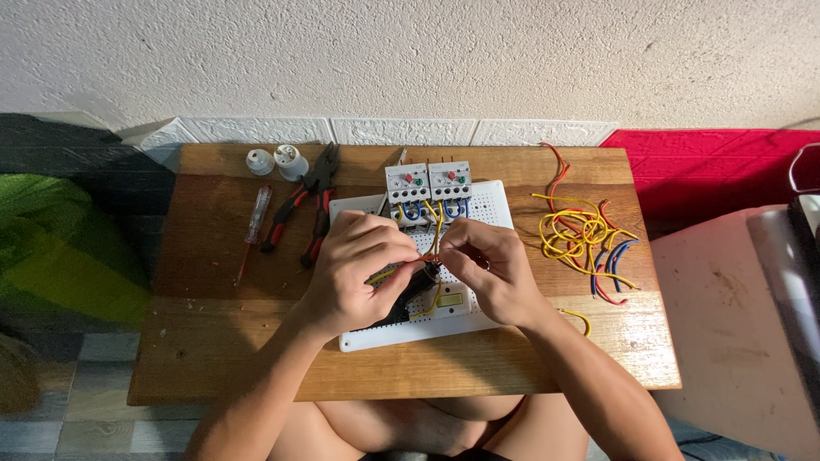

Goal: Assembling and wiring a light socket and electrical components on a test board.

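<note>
A white perforated board (pixel 491 209) lies on a low wooden table (pixel 213 341), with two grey relay blocks (pixel 427 182) at its far edge. My left hand (pixel 354 269) and my right hand (pixel 487 265) meet over the board's middle. Both pinch the ends of thin yellow and orange wires (pixel 430 254) between their fingertips. A yellow wire (pixel 437 218) runs from there up to the relay blocks. A black part lies under my left hand, mostly hidden.
Pliers with red and black handles (pixel 299 209), a clear-handled screwdriver (pixel 256 218) and two white lamp holders (pixel 275 160) lie at the table's left. A tangle of yellow, red and blue wires (pixel 585 235) lies at the right. A white bin (pixel 735 324) stands beside the table.
</note>
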